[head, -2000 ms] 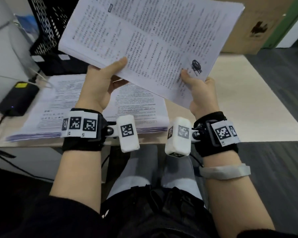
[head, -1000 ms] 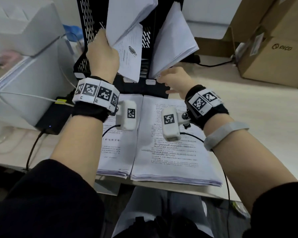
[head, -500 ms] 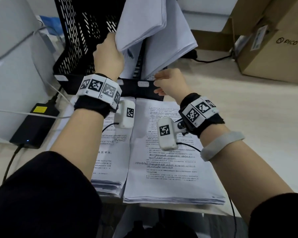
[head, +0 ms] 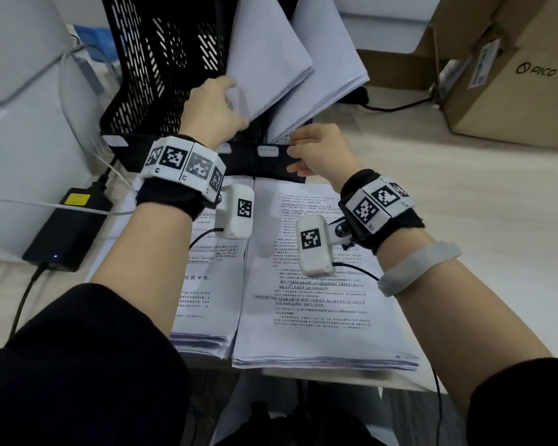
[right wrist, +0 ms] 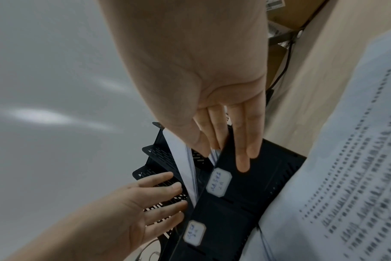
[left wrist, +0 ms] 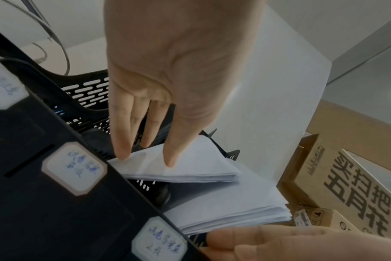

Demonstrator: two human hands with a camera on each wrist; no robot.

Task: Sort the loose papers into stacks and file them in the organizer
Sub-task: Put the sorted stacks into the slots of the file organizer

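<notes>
**Two hands at the black file organizer**

The black perforated plastic file organizer (head: 161, 59) stands at the back of the pale wooden surface (head: 464, 194). Two bundles of white paper stand in it, both leaning to the right. The thinner white paper bundle (head: 264, 56) is in the middle compartment, and the thicker white paper bundle (head: 329, 69) is in the compartment just to its right.

The left hand (head: 213, 114) is at the lower corner of the thinner bundle. Its fingers (left wrist: 123, 141) are straight and relaxed and only touch the paper edge; they do not grip it. The right hand (head: 322, 152) is at the front wall of the organizer, below the thicker bundle. Its fingers (right wrist: 243, 150) are stretched out: one lies flat on the black front wall near a small white handwritten label (right wrist: 219, 181), and the others reach inside, against the paper.

In front of the organizer, two flat stacks of printed paper sheets (head: 316, 284) lie side by side on the surface, under both wrists. A black power adapter (head: 68, 230) lies at the left, and a brown cardboard box (head: 512, 78) stands at the far right.
</notes>
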